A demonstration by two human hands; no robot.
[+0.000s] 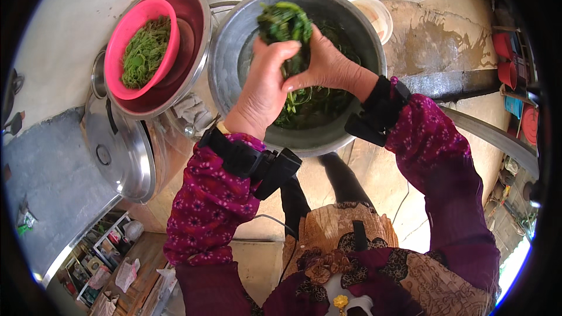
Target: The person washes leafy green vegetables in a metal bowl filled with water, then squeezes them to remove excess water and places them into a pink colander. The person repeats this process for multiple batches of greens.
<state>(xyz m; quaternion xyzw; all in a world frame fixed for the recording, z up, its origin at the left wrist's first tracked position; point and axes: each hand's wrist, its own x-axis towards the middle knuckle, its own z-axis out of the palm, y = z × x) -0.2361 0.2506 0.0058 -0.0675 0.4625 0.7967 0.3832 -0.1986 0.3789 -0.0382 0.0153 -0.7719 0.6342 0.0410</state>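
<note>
Both my hands grip one bunch of wet dark green leafy vegetables (284, 22) over a large grey metal basin (226, 59). My left hand (265, 79) holds it from the left side, thumb on top. Around its right side curls my right hand (327, 63), and the two hands touch at the lower end of the bunch. More greens (325, 107) lie in water in the basin below. To the left, a pink plastic basket (115, 59) with thin green shoots (147, 52) sits inside a red-lined metal basin (199, 22).
A white bucket (386, 17) stands behind the basin at the right. A large metal lid (118, 149) leans below the red-lined basin, near a crumpled grey cloth (193, 112). Red containers (505, 59) are at the far right. Cables run across the floor.
</note>
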